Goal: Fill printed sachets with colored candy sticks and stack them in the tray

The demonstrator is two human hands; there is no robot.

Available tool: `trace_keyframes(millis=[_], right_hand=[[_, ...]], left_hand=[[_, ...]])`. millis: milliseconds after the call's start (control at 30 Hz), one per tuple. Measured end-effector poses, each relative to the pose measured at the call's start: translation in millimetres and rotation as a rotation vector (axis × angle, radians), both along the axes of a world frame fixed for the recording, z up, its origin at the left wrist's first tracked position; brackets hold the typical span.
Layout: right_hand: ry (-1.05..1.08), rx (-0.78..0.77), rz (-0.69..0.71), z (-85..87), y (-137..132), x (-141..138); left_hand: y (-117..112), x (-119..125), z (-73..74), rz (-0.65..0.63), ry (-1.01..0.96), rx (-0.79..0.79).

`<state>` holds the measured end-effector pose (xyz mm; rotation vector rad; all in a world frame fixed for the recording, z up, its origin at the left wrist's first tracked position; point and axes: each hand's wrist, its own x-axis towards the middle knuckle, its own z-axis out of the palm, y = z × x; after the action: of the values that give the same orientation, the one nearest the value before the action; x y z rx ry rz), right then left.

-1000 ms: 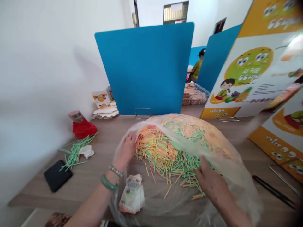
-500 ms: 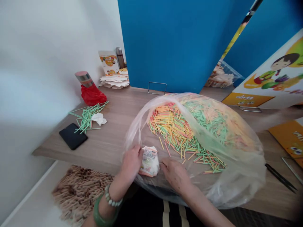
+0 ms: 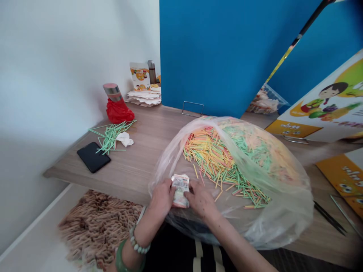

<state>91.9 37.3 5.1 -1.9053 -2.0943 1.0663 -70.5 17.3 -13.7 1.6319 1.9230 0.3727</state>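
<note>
The right hand (image 3: 200, 198) had just closed in opposite the left hand (image 3: 162, 196) — their grip, fingers part-curled, held the packets (image 3: 180, 186) between them (sticks (image 3: 208, 151) untouched), seemingly steadying the stack.

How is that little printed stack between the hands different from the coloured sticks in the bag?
The printed stack is flat and broad; the coloured sticks are thin. The stack is whitish with printing and reddish edging; the sticks look yellow, green or pink. The stack sits between the left hand and right hand; the sticks lie in a loose jumble. Both are over the same table.
</note>
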Motion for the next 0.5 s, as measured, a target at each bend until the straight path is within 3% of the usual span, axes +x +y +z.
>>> trace_keyframes(millis=[200,333,500], right_hand=[[0.133,-0.089,-0.119,-1.6,5,-6],[0.437,-0.199,-0.331,-21.4,12,-8],[0.595,-0.197,-0.401,-44.2,11,-13]], left_hand=[[2,2,6.3,-0.014,0.055,-0.008],[1,3,7.0,-0.009,0.065,0.011],[-1,1,1.1,0.011,0.044,0.050]])
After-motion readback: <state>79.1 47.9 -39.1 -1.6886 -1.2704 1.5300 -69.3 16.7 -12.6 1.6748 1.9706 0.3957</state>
